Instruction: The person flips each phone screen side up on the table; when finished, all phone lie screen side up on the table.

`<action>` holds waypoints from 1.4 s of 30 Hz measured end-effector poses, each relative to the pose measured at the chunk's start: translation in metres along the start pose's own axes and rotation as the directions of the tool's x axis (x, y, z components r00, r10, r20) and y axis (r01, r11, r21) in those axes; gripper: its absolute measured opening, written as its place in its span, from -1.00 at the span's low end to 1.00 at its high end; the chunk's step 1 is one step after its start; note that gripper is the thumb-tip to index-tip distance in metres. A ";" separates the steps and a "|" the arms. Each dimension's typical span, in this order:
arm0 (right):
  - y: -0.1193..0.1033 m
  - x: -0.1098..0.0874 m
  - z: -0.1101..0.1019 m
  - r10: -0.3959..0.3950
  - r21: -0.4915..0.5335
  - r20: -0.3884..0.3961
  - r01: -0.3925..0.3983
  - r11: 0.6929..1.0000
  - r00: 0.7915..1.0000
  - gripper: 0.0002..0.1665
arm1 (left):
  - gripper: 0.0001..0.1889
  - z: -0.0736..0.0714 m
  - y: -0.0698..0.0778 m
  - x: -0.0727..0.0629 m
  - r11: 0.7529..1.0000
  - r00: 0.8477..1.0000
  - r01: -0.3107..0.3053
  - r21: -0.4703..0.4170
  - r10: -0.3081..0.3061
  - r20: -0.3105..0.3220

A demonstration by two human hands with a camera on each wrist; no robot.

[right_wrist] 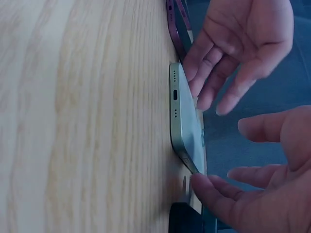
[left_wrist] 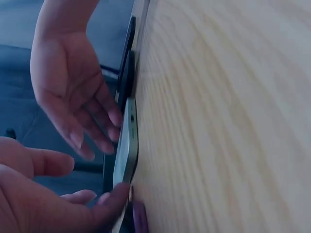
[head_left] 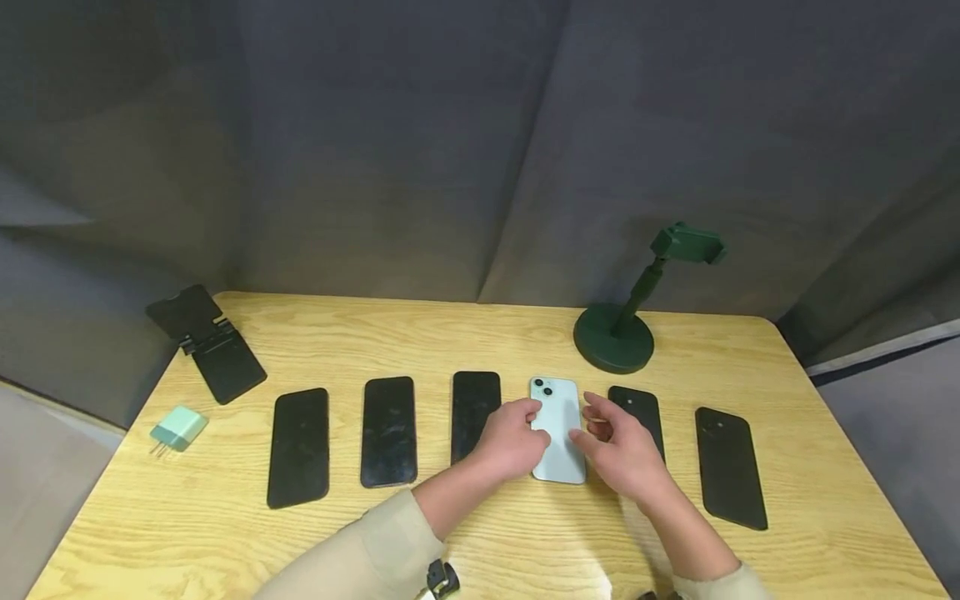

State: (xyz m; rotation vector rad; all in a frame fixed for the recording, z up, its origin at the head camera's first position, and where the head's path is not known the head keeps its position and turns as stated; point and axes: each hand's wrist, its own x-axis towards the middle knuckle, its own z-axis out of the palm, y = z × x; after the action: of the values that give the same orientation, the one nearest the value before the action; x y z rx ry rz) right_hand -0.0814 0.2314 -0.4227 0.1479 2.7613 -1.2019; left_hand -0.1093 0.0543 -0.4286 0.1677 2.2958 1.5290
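A pale mint phone (head_left: 558, 462) lies flat on the wooden table, back and twin cameras facing up. My left hand (head_left: 517, 442) is at its left side, fingers loosely bent, fingertips at or very near the edge. On the other side, my right hand (head_left: 626, 454) has its thumb near the right edge and its fingers spread. Neither hand curls round the phone; whether the fingertips touch it is hard to tell. In the right wrist view, the phone's bottom edge (right_wrist: 176, 116) shows its charging port, and a finger of my right hand (right_wrist: 272, 194) is at its corner.
Black phones (head_left: 476, 408) (head_left: 388, 433) (head_left: 298, 450) lie in a row to the left, and two more dark phones (head_left: 637, 404) (head_left: 731, 467) to the right. A green phone stand (head_left: 613, 342) is at the back right. A folding black stand (head_left: 225, 362) and charger plug (head_left: 180, 427) are at the left.
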 end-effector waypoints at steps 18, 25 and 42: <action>-0.008 0.009 -0.003 0.078 0.138 -0.003 -0.077 0.987 0.997 -0.39 | -0.39 0.021 0.014 0.001 0.956 0.973 0.091 -0.280 -0.145 -0.177; -0.001 0.013 0.000 0.111 0.247 0.003 -0.108 0.963 0.994 -0.39 | -0.32 0.022 0.011 0.002 0.942 0.977 0.090 -0.323 -0.147 -0.154; 0.004 0.009 0.013 0.169 0.361 -0.051 -0.140 0.922 0.984 -0.46 | -0.45 0.014 0.011 0.010 0.878 0.993 0.072 -0.473 -0.105 -0.045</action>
State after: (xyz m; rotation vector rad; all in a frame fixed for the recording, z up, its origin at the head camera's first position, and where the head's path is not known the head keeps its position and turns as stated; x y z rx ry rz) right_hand -0.0884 0.2254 -0.4355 0.4504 2.5070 -1.6716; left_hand -0.1141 0.0738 -0.4259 -0.1229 1.8731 2.0136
